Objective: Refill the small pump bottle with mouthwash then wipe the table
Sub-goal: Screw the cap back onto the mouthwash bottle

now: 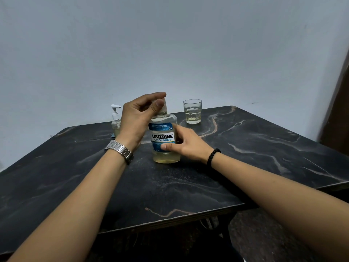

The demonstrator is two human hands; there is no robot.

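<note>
Near the middle of the black marbled table [188, 186], the right hand [186, 143] clamps the clear, blue-labelled mouthwash bottle [164, 140] steady, seemingly so the left hand [138, 118], fingers closed on its pale cap [164, 106], can twist it, with the small clear pump bottle [115, 120] at the far-left edge.

Near table [170, 190] bare; pump bottle [116, 120] and glass [192, 111] block far edge.
</note>
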